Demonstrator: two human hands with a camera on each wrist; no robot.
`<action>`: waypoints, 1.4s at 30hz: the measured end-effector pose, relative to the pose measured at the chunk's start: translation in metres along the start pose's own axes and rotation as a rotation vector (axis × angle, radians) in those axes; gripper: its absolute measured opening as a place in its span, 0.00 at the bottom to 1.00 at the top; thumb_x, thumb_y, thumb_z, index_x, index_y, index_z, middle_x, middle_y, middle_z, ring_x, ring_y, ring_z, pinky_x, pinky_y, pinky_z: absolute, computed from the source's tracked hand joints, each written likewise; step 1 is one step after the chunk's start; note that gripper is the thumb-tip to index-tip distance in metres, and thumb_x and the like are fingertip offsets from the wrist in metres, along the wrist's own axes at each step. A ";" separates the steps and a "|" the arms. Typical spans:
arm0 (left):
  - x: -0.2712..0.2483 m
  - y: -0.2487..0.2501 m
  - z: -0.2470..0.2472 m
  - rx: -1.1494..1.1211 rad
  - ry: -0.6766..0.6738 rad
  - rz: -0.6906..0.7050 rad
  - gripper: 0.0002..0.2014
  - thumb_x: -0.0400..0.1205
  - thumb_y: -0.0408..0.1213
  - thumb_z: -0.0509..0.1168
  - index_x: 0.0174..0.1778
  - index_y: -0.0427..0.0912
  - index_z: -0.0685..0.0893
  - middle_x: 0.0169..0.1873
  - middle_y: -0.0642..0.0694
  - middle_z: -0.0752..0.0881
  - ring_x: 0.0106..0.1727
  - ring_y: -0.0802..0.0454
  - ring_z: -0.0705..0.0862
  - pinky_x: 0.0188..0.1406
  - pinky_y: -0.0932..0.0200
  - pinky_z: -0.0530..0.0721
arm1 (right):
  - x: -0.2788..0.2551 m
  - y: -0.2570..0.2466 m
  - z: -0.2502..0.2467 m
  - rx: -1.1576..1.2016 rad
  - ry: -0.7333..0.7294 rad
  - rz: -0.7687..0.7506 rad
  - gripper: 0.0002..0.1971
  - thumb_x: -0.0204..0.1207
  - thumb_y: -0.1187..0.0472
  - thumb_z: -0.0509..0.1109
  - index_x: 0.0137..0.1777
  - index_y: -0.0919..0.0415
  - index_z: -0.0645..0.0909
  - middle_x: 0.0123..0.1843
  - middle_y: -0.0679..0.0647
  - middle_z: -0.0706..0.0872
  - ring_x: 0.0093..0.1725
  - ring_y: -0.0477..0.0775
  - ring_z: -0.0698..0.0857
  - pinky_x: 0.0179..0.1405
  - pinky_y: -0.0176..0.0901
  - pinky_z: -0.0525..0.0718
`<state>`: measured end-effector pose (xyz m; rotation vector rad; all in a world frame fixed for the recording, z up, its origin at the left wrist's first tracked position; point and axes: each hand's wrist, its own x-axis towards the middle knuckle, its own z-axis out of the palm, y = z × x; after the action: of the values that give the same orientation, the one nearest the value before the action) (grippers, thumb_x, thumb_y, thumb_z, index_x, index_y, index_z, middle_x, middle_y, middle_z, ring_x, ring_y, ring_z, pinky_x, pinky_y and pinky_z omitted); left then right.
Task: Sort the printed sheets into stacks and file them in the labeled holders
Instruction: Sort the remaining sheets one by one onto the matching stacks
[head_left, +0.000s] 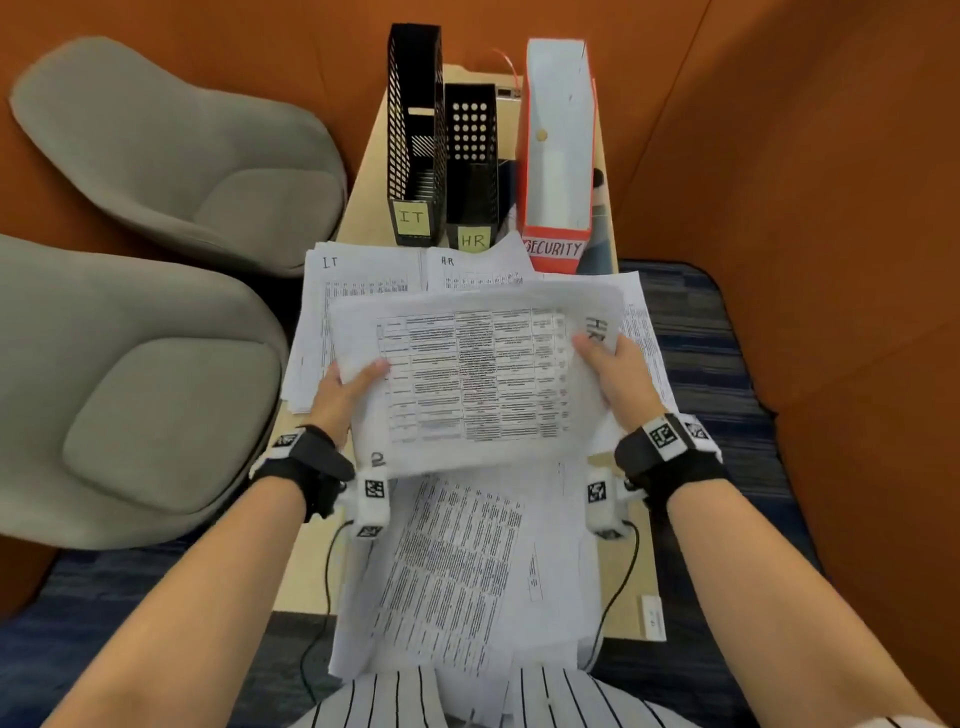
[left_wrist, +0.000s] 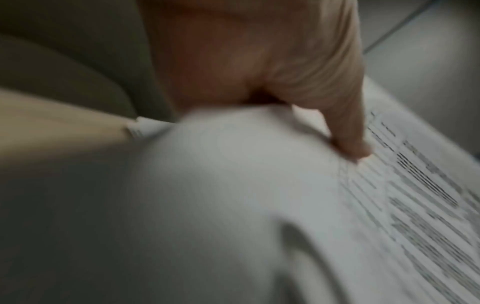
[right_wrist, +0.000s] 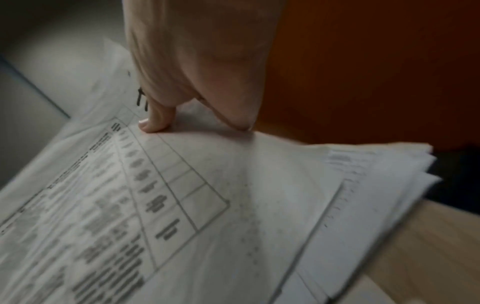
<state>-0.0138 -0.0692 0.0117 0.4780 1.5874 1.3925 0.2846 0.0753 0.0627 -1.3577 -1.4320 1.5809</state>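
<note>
We pinch a printed sheet marked HR (head_left: 467, 384) by its side edges with our left hand (head_left: 340, 392) and right hand (head_left: 613, 376), above the stacks (head_left: 363, 280) before the labeled holders (head_left: 470, 171) at the worktop's (head_left: 374, 171) far edge.

Orange walls (head_left: 831, 208) — grey chairs (head_left: 171, 150) (two), blue carpet (head_left: 701, 332).

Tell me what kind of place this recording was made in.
Probably an office lounge or meeting booth: a narrow wooden table with file holders labelled IT, HR and SECURITY, grey upholstered chairs, and a curved orange partition.
</note>
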 end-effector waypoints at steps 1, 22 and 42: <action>0.004 0.005 -0.001 0.038 -0.071 -0.051 0.32 0.70 0.50 0.77 0.68 0.42 0.79 0.60 0.44 0.87 0.61 0.45 0.86 0.66 0.45 0.80 | 0.007 -0.010 -0.003 -0.037 0.000 -0.039 0.14 0.80 0.53 0.70 0.61 0.58 0.82 0.55 0.55 0.91 0.52 0.55 0.91 0.55 0.55 0.88; 0.031 -0.042 0.072 0.243 -0.112 -0.349 0.12 0.70 0.33 0.72 0.45 0.34 0.80 0.40 0.33 0.82 0.46 0.41 0.82 0.50 0.43 0.82 | 0.084 0.056 0.073 -0.284 -0.012 0.448 0.21 0.85 0.59 0.62 0.76 0.64 0.71 0.73 0.66 0.77 0.57 0.63 0.84 0.53 0.47 0.88; -0.053 -0.113 0.019 0.881 0.109 -0.253 0.10 0.80 0.25 0.56 0.56 0.33 0.75 0.55 0.33 0.81 0.53 0.37 0.80 0.52 0.48 0.79 | -0.012 0.148 0.060 -1.161 -0.501 0.149 0.34 0.66 0.41 0.76 0.73 0.44 0.71 0.69 0.56 0.68 0.69 0.62 0.69 0.68 0.58 0.73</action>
<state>0.0592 -0.1321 -0.0699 0.6794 2.2287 0.4773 0.2600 0.0099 -0.0811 -1.7159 -2.8719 1.1870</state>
